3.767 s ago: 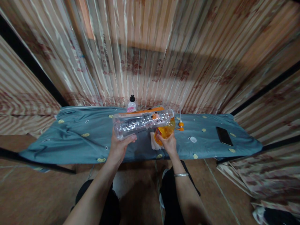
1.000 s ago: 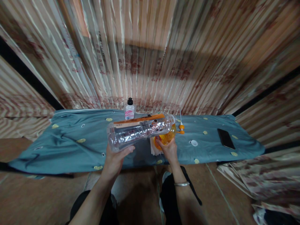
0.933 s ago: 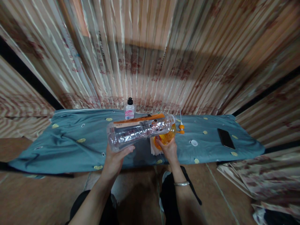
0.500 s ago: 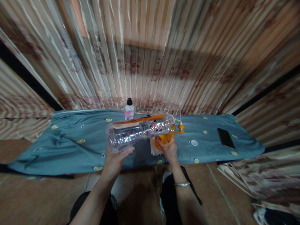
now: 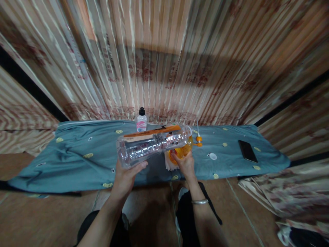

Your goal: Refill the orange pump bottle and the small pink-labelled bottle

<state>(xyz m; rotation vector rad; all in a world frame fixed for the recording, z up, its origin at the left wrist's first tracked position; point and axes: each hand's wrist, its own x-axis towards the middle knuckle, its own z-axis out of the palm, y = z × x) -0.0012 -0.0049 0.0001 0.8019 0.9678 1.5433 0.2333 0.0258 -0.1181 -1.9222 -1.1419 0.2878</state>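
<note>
blue-sheeted bed [image 5: 77, 161] by striped wall: left hand [image 5: 125, 173] wrapped under clear plastic bottle [image 5: 151, 145] lying near-horizontal, mouth rightward over orange bottle [image 5: 183, 151] gripped by right hand [image 5: 185, 165].

Left hand [image 5: 125, 175] under the base end of the large bottle [image 5: 151, 145], which lies nearly level above the tabletop [image 5: 77, 161], its neck end pointing right and over the small bottle [image 5: 183, 151]. Right hand [image 5: 185, 164] on the near side of the small bottle, which stands on the tabletop. Folded tissue [image 5: 168, 161] on the tabletop between the two hands, just left of the small bottle. Pump head [image 5: 198, 139] just beyond and right of the right hand. Cap [image 5: 212, 156] right of the right hand; phone [image 5: 247, 151] farther right, well apart. Behind the left hand, near the back edge, squeeze bottle [image 5: 141, 120]; a flat box [image 5: 151, 133], probably lying, behind the large bottle.
</note>
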